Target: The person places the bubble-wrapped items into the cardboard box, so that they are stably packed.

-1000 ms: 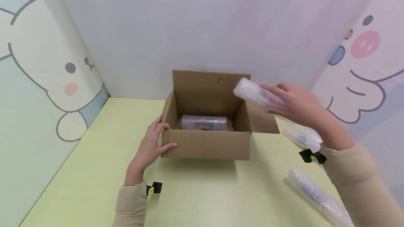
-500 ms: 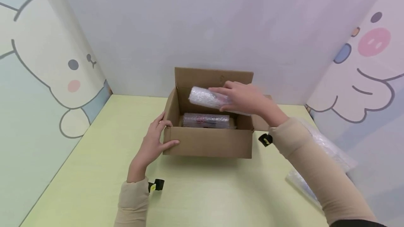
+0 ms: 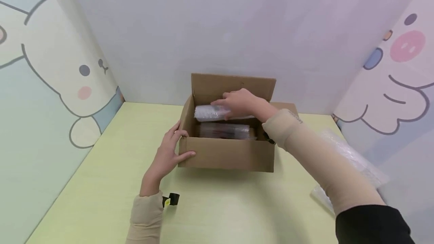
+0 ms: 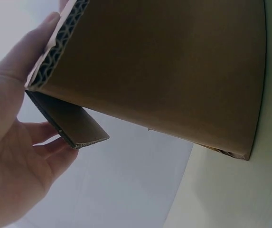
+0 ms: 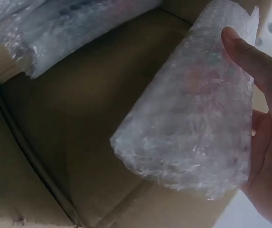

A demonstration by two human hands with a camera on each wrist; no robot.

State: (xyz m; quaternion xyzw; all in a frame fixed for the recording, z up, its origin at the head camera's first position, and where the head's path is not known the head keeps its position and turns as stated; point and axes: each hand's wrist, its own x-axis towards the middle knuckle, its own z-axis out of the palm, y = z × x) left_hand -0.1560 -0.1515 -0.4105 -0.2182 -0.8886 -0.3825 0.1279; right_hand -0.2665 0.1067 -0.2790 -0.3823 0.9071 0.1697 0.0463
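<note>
An open cardboard box (image 3: pixel 226 154) stands on the table, its back flap raised. My left hand (image 3: pixel 166 155) grips the box's front left corner, thumb on the front wall; the left wrist view shows the fingers around the cardboard edge (image 4: pixel 55 47). In my right hand (image 3: pixel 241 102) is a bubble-wrapped roll (image 5: pixel 192 114), held over the rear half of the box with the thumb on one side and fingers on the other. Another bubble-wrapped roll (image 3: pixel 223 130) lies inside along the front wall. What is inside the wraps is too blurred to tell.
More bubble-wrapped packages (image 3: pixel 356 157) lie on the table at the right, partly hidden by my right sleeve. A side flap (image 3: pixel 286 107) sticks out on the box's right. Behind the table (image 3: pixel 217 206) rises a pale wall (image 3: pixel 217 29).
My right hand has carried the bubble-wrapped roll leftward from beyond the box's right side and lowered it into the rear of the box. My left hand stays on the corner.
</note>
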